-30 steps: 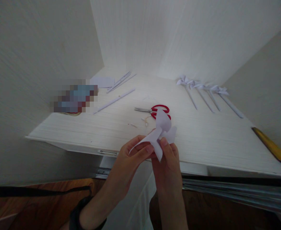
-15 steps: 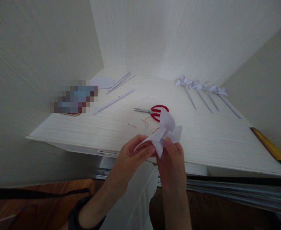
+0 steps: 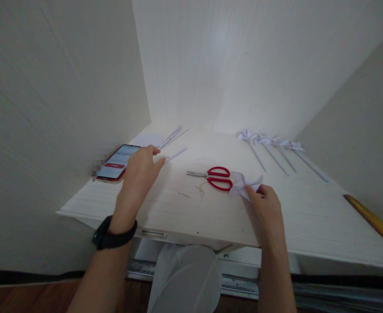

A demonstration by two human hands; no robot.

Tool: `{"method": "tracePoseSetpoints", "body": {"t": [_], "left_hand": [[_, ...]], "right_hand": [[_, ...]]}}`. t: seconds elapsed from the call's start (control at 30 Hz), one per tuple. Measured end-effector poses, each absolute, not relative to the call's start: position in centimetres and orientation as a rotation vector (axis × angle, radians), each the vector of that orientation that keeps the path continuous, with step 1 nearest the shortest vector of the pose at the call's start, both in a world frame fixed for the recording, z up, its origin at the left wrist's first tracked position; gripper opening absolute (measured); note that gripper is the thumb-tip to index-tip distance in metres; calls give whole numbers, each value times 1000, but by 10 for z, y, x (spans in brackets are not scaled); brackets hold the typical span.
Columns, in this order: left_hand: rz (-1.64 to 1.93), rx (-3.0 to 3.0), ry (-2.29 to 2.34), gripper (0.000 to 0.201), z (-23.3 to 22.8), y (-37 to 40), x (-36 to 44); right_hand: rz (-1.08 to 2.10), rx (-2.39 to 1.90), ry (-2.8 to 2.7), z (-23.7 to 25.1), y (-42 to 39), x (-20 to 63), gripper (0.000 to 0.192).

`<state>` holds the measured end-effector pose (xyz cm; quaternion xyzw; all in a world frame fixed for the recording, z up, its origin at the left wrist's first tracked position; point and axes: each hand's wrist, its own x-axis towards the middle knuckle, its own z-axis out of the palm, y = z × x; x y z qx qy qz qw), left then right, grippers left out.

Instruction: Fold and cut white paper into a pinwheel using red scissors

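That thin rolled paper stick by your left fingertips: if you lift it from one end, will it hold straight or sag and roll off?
The rolled paper stick looks narrow and tightly rolled, so it probably stays fairly straight, though a hard pinch may crease it. Being round on the smooth desk, it could roll when the left hand nudges it. It is likely very light.

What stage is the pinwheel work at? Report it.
Done: four finished pinwheels lie at the back right. In hand: the right hand holds a folded paper head by the scissors; the left hand touches a paper stick. Left: joining them, apparently.
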<state>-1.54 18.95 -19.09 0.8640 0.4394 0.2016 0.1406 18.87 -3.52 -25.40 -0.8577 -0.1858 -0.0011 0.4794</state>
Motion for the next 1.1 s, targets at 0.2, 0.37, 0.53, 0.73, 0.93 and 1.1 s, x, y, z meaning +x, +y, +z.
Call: {"method": "tracePoseSetpoints", "body": {"t": [0.2,0.37,0.53,0.73,0.93,1.1], "left_hand": [[457,2629,1225,36,-223,222,31],[393,2602,1148,36,-238,233,52],[401,2454,1085,35,-229,240,45],[475,2114,832,22,-191,238,21],[429,1683,505,20,-174,216,-3],[337,1482,317,19,-174,200,-19]], "right_hand": [[-252,-2164,-442,-259,-42,191,54],[-474,-2344,-652,-233,-32,172,41],[-338,-2494,-1184,-216,8,164,23],[-201,-2615,-1599,-225,34,180,19],[-135,-2668,-1633,-225,35,186,20],[-62,-2555,-1516,-221,32,182,19]]}}
